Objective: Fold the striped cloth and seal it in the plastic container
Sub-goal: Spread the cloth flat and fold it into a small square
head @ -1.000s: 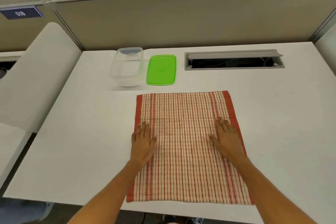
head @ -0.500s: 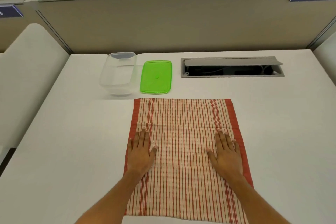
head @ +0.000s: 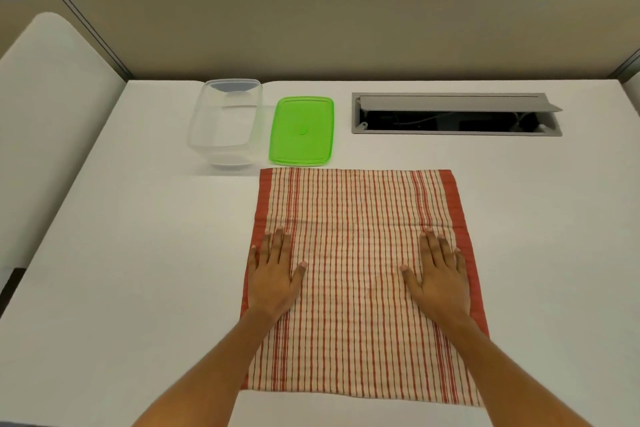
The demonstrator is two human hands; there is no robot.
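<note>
The red-and-cream striped cloth lies spread flat on the white desk in front of me. My left hand rests flat on its left side, fingers straight. Flat on the cloth's right side lies my right hand, fingers straight too. Beyond the cloth's far left corner stands the clear plastic container, open and empty. Its green lid lies flat on the desk just right of it, close to the cloth's far edge.
A grey cable hatch is sunk into the desk at the back right, its flap raised. A beige partition wall closes off the back. A white rounded panel stands along the left side.
The view has shifted, so the desk things appear lower in the frame. Both hands stay flat on the cloth at about mid-length; the cloth has not visibly moved.
</note>
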